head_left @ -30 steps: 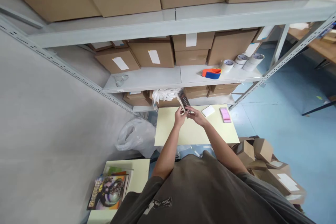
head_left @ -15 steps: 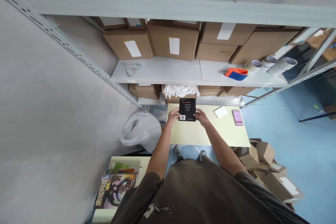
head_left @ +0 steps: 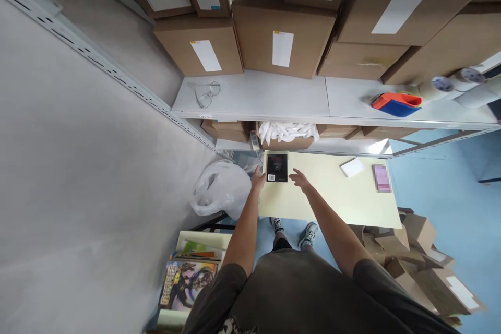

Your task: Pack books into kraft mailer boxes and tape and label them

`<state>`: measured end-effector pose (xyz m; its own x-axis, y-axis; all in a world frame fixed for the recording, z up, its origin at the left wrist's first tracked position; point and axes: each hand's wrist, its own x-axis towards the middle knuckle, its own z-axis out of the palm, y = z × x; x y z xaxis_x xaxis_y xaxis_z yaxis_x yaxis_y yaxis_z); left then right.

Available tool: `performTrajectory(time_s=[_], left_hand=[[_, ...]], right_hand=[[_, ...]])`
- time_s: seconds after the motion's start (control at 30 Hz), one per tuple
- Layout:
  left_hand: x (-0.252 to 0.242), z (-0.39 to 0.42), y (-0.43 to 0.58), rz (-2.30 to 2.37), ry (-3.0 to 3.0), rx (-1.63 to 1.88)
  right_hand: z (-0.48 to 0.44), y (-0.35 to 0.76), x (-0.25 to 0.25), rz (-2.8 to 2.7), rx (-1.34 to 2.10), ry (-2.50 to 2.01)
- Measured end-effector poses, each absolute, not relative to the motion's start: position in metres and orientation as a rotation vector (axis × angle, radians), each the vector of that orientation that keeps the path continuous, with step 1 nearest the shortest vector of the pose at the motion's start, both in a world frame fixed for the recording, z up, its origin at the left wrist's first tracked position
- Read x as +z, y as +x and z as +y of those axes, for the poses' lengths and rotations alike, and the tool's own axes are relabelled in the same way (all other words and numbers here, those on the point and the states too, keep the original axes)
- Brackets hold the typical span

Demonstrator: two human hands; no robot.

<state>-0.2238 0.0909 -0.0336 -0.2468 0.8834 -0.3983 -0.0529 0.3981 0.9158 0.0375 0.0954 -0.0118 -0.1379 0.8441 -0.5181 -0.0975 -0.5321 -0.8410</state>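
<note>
A black book (head_left: 277,169) with a white barcode label lies on the pale yellow table (head_left: 317,198), near its far left end. Beside the book's left edge is my left hand (head_left: 258,179), fingers extended and open; whether it still touches the edge I cannot tell. My right hand (head_left: 300,179) is open just off the book's right edge, its fingers pointing toward it. Farther right on the tabletop are a small white box (head_left: 352,167) and a pixelated pink item (head_left: 381,178).
Above the table, a shelf (head_left: 274,96) holds cardboard boxes (head_left: 284,36), glasses (head_left: 206,95), an orange-and-blue item (head_left: 397,104) and tape rolls (head_left: 436,87). A white plastic bag (head_left: 225,188) stands left. Illustrated books (head_left: 188,284) lie lower left; cartons (head_left: 422,255) are piled right.
The black book has gone from between both hands to lying on the table. My hands have spread away from its sides. The camera view has shifted.
</note>
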Motion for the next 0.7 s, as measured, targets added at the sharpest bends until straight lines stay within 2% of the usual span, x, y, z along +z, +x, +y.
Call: performTrajectory(time_s=[0.13,0.3,0.7], left_hand=[[-0.007,0.085,-0.223,1.748,0.709,1.074],[0.02,0.093,-0.189,1.584,0.868,1.172],[0.095,0.155,-0.002,1.3,1.241,1.151]], right_hand=[[0.086,0.06,0.008,-0.894,1.556,-1.573],[0.08,0.105,0.05,-1.037,1.229,-1.631],[0.1,0.27,0.127,-1.246,0.723,-1.721]])
